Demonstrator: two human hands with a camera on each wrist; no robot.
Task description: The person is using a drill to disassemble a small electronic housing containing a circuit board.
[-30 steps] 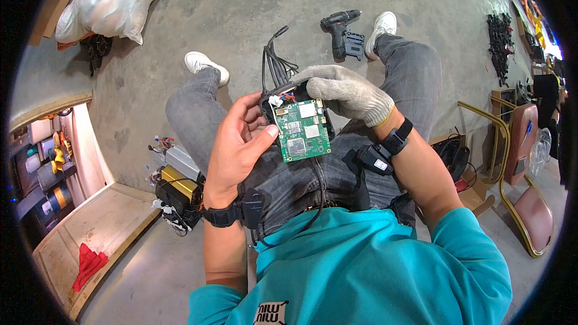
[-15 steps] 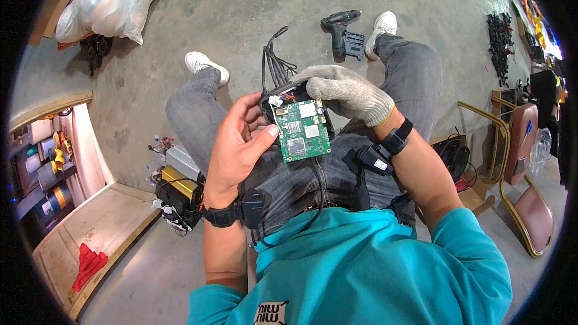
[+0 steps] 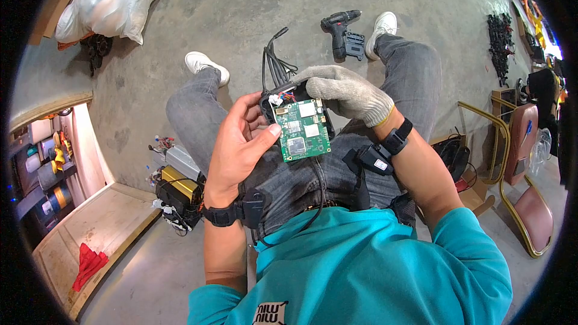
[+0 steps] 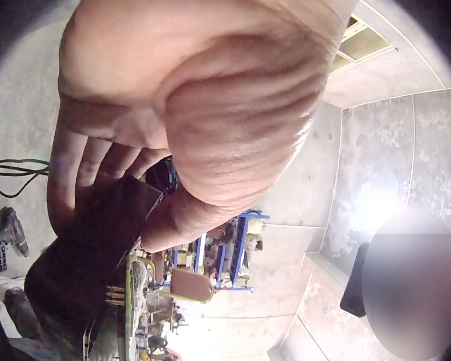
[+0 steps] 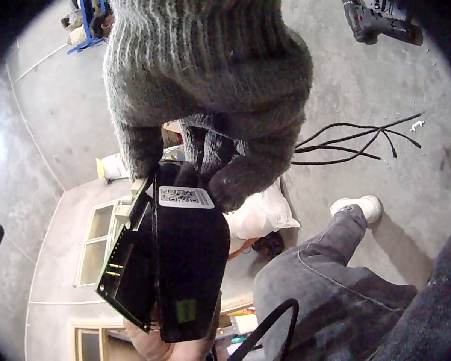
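Held over the lap, a black plastic housing (image 5: pixel 192 259) carries a green circuit board (image 3: pixel 306 135) at its open face. My bare left hand (image 3: pixel 236 144) grips its left side, the thumb lying at the board's left edge and the fingers curled behind the housing. On the other side my right hand (image 3: pixel 348 93), in a knitted glove, holds the upper right corner; its fingers wrap round the housing beside a white QR label (image 5: pixel 186 197). Coloured wires with a white connector (image 3: pixel 276 100) show above the board. Black cables (image 3: pixel 277 63) run out from the housing's far end.
A cordless drill (image 3: pixel 343 35) lies on the concrete floor by the right shoe. Left of the legs are a gold-and-black electronic unit (image 3: pixel 177 185) and a wooden board (image 3: pixel 102 216) with a red cloth (image 3: pixel 89 266). A chair (image 3: pixel 522 138) stands at right, a white bag (image 3: pixel 111 3) upper left.
The left thumb has shifted very slightly inward at the board's edge. Both hands keep their hold on the housing. At the far right, a dark shape behind the chair has changed position.
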